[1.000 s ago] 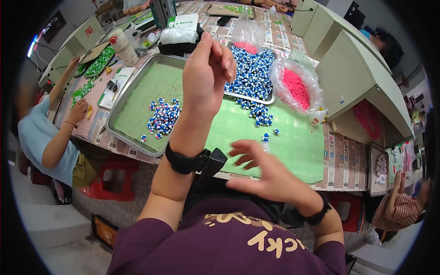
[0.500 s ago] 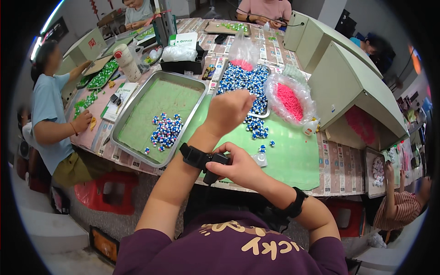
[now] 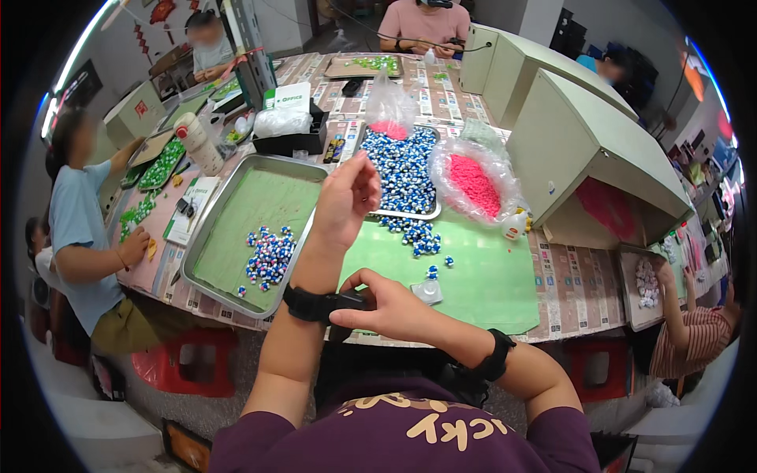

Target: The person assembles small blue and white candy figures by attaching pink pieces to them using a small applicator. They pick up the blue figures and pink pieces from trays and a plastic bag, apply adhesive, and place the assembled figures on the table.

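My left hand (image 3: 345,201) is raised palm inward over the green mat, its fingers loosely bent and apart, holding nothing. Around my left wrist sits a black strap (image 3: 306,304) with a small black box-like device (image 3: 344,313) on it. Thumb and fingers of my right hand (image 3: 386,307) close on that device; its far side is hidden. Beyond, a metal tray (image 3: 438,213) is heaped with small blue-and-white pieces (image 3: 398,169), some spilled on the green mat (image 3: 489,276). Left of my forearm, a larger tray (image 3: 229,177) holds a pile of blue, white and pink pieces (image 3: 270,256).
A plastic bag of pink pieces (image 3: 473,185) lies beside a small white bottle (image 3: 514,225). A grey open-fronted cabinet (image 3: 599,150) stands to the right. A small clear box (image 3: 426,292) rests near the table edge. Co-workers sit around the table; a person in light blue (image 3: 79,213) is at left.
My left hand has gone from a closed fist to loosened fingers and moved a little left and down in the picture. My right hand stays on the wrist device. The whole view has shifted slightly.
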Tool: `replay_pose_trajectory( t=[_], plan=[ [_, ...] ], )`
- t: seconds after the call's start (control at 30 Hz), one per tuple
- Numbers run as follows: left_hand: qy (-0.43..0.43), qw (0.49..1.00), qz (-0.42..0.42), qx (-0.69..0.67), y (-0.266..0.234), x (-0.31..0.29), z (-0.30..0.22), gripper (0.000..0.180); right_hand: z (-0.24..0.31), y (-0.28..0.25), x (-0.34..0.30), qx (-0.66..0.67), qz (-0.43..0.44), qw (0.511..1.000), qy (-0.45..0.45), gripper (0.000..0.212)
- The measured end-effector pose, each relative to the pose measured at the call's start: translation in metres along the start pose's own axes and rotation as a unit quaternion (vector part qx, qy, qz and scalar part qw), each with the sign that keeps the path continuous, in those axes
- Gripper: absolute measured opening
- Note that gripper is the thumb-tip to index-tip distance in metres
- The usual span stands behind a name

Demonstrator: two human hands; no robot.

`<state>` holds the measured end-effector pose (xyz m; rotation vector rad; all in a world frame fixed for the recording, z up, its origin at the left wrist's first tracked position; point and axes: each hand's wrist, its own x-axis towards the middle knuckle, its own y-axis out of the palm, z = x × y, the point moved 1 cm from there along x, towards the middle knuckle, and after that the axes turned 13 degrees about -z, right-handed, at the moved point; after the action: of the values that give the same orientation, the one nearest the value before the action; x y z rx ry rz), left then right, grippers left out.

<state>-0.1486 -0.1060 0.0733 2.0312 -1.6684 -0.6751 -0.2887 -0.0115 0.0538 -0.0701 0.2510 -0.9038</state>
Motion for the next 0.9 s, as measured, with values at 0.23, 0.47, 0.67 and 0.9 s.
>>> replay_pose_trajectory(
  t=[0.23,0.47,0.67,0.9],
  plan=[
    [0.094,0.988,-0.027,0.120,-0.015,0.014,-0.005,0.027,-0.001,-0.091,-0.008,0.136,-0.140,0.972,-0.133,0.022],
    [0.091,0.974,0.049,0.201,0.027,-0.004,0.008,0.022,0.030,-0.178,-0.007,0.290,-0.318,0.887,-0.165,0.012],
    [-0.064,0.873,0.360,0.323,0.080,-0.052,0.073,0.062,0.075,-0.202,0.029,0.304,-0.369,0.833,-0.280,0.013],
    [-0.185,0.890,0.291,0.298,0.099,-0.068,0.099,0.067,0.073,-0.196,0.049,-0.018,-0.519,0.755,-0.400,0.009]
  ],
)
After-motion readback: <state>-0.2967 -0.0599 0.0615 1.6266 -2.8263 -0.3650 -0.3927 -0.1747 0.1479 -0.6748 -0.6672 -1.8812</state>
